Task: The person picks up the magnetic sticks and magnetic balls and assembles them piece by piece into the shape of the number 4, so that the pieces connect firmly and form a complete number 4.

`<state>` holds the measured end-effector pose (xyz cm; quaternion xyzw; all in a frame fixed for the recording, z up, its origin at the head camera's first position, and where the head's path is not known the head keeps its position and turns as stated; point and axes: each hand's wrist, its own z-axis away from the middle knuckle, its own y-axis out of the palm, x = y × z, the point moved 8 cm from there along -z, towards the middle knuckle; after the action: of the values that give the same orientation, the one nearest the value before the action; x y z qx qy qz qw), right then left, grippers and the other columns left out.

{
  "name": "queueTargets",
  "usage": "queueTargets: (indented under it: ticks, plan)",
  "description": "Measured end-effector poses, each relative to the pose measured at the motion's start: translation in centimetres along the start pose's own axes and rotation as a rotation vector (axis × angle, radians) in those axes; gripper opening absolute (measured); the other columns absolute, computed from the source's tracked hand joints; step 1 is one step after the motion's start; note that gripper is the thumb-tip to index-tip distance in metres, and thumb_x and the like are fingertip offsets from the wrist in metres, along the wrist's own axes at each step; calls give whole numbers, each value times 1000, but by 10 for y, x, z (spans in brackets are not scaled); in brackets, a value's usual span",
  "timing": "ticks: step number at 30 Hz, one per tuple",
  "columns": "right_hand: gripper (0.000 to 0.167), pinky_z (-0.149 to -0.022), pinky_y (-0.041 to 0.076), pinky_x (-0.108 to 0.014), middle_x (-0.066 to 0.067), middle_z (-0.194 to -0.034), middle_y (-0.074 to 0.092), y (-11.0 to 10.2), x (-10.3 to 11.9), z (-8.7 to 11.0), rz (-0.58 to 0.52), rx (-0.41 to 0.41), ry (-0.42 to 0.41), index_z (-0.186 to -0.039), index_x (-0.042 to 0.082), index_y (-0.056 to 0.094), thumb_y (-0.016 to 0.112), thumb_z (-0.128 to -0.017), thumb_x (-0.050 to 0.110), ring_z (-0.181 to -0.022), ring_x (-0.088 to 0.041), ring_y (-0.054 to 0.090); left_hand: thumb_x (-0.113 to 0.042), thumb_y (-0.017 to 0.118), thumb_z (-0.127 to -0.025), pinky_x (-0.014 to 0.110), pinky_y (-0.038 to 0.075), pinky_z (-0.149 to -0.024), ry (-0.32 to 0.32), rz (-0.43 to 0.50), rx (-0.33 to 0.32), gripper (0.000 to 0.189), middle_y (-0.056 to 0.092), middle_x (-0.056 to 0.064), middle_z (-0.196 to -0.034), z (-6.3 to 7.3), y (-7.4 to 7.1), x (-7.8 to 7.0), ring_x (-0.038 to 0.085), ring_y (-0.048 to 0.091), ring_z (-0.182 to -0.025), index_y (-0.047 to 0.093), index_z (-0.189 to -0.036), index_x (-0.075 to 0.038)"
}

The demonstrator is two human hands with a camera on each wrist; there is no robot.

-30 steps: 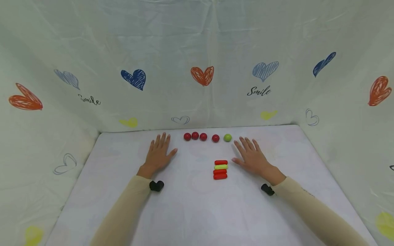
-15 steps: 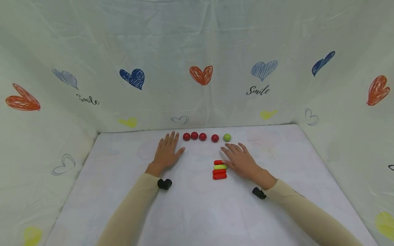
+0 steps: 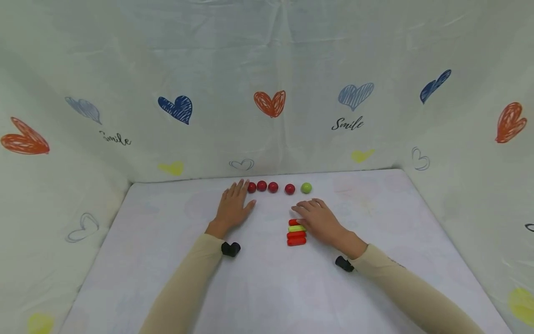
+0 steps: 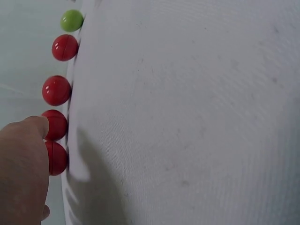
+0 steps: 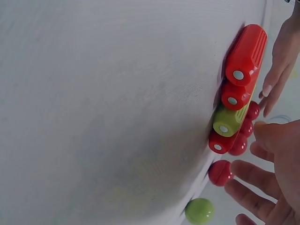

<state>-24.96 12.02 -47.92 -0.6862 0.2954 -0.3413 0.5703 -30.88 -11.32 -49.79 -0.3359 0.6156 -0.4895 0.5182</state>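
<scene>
Several glossy red balls (image 3: pixel 273 187) and one green ball (image 3: pixel 306 188) form a row along the back of the table. My left hand (image 3: pixel 232 208) lies at the row's left end, fingers straight, its fingertips beside or over the leftmost red ball (image 4: pixel 57 158); whether they touch cannot be told. Nearer the middle is a stack-like row of short plastic rods with pale round discs in their ends: a yellow-green rod (image 5: pixel 229 121) among red rods (image 3: pixel 296 241). My right hand (image 3: pixel 321 221) hovers at their right, fingers slightly bent and spread, thumb over the farthest red rod (image 5: pixel 220 143). Neither hand grips anything.
The white-covered table (image 3: pixel 258 287) meets a pale curtain (image 3: pixel 225 60) with printed hearts at the back and sides. A small black wrist camera (image 3: pixel 231 249) is worn at the left sleeve, another black wrist camera (image 3: pixel 344 264) at the right.
My left hand has slid right to the leftmost red ball. The right hand has moved left over the rods, its fingers bending a little. Balls and rods stay in place.
</scene>
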Motion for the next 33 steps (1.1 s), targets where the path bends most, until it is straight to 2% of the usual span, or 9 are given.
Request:
queueTargets:
  ticks: [9,20,26,33]
  plan:
    - [36,-112,46,-51,-7,-123,72,0,5,-1,-31,-11,-22,-128,12,73,82,-94,19,-119,-27,64,-39,52,-111,56,19,-128,-2,-10,-15,72,25,18,-174,-3,5,-5,42,23,-159,23,-168,-7]
    - [28,-110,48,-50,-6,-117,73,-1,9,-6,-53,19,-25,-121,11,76,81,-94,16,-112,-26,66,-35,59,-108,56,26,-125,-28,-30,-69,68,38,18,-167,-6,4,-7,37,35,-153,34,-164,-7]
    - [22,-106,51,-47,-4,-109,75,0,9,-9,-67,21,-25,-116,11,79,81,-94,13,-104,-23,69,-33,63,-107,53,29,-124,-28,-54,-96,65,46,17,-161,-8,2,-6,36,41,-149,40,-162,-8]
    - [19,-105,51,-47,-3,-101,76,1,8,-11,-78,40,-16,-113,10,80,82,-94,12,-97,-22,68,-30,66,-106,53,30,-123,-37,-45,-102,60,51,16,-157,-10,0,-7,36,45,-146,45,-159,-8]
